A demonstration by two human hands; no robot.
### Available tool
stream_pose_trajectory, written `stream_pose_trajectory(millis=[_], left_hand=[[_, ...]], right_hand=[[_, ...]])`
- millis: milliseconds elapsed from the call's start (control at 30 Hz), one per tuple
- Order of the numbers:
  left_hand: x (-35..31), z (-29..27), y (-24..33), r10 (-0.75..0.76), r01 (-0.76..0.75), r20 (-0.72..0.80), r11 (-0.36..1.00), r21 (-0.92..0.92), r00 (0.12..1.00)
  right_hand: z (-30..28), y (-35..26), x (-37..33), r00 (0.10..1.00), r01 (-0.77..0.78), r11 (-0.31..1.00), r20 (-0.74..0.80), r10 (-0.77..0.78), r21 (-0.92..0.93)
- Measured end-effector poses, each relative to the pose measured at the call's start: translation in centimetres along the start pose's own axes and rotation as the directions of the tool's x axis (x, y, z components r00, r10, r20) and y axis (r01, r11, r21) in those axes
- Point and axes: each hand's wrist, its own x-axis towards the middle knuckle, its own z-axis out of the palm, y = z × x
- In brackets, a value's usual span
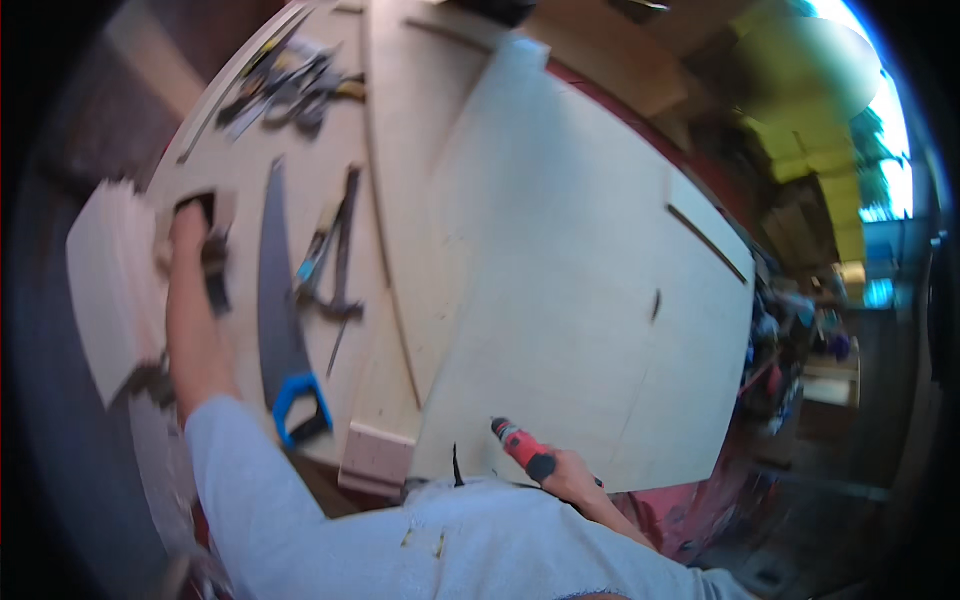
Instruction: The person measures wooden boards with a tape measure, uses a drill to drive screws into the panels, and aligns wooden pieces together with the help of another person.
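My right hand (574, 477) is wrapped around a red and black cordless drill (520, 447) near the front edge of a large pale wooden board (590, 290). The drill's tip points up and to the left over the board. At the far left, my left arm stretches out, and my left hand (188, 232) is at a small brown box-like thing with a dark top (222, 212). Blur hides its fingers, so I cannot make out a grip. Close by on its right lies a handsaw (272, 270) with a blue and black handle.
A hammer (345, 250) lies right of the saw, beside a blue-handled tool (314, 262). Several hand tools (298, 88) are heaped at the back left. A pale stack of sheets or boards (115, 285) stands at the left edge. A short wood block (377, 458) lies at the front edge.
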Motion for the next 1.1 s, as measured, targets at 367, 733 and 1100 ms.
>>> stream_pose_trajectory(millis=[367,733,1100], left_hand=[[0.1,-2.8,4.3,-0.112,0.091,-0.097,0.975,-0.203,0.989],[1.1,-2.2,3.5,-0.23,0.135,-0.173,0.889,-0.437,0.958],[-8.8,-6.8,8.3,-0.179,-0.088,0.023,-0.589,-0.803,0.984]], right_hand=[[0.0,2.9,0.1,0.995,0.084,0.995,-0.053,-0.08,0.063],[-0.5,3.2,0.4,0.991,0.127,0.987,-0.048,-0.123,0.093],[-1.3,2.5,-0.2,0.999,0.049,0.99,-0.017,-0.047,0.131]])
